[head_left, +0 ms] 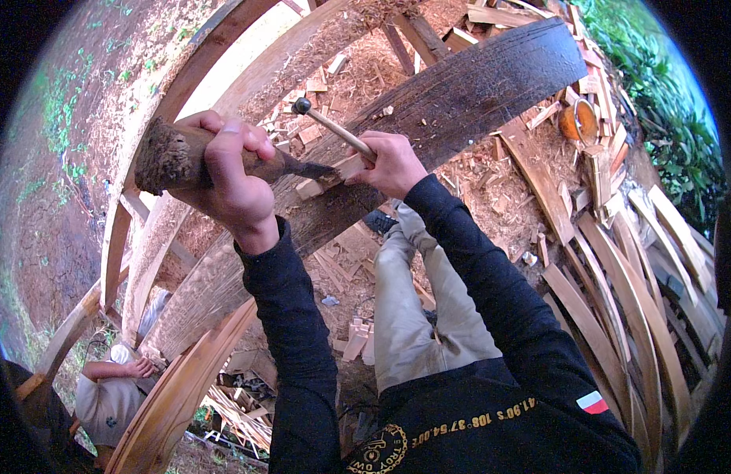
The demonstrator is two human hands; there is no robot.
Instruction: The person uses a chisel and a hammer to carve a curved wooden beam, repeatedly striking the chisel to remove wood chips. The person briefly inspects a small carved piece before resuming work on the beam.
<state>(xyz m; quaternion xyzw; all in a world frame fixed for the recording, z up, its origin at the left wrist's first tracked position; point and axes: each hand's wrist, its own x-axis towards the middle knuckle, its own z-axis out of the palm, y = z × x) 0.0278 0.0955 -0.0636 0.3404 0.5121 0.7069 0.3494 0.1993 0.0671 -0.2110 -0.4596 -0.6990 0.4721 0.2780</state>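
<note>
Against curved dark plank (pixel 460 95), left hand (pixel 235 170) grips frayed wooden chisel (pixel 215 162).

Orange bowl (pixel 578 121): at two o'clock, among wood scraps.
Curved planks (pixel 618 316): stacked at four o'clock.
Another person (pixel 112 391): crouched at eight o'clock, below the timbers.
Greenery (pixel 665 103): at the two o'clock rim.
Wood chips (pixel 492 189): littering the ground near centre.

The long curved timber plank (pixel 460 95) is dark brown, streaked almost black. At nine o'clock, the thick round-headed wooden mallet (pixel 172 158) is grey-brown. The slim hammer handle (pixel 342 130) is pale tan, its head dark metal. Black long sleeves (pixel 492 276) and khaki trousers (pixel 405 316) show below. At two o'clock sits an orange round bowl (pixel 578 120).
</note>
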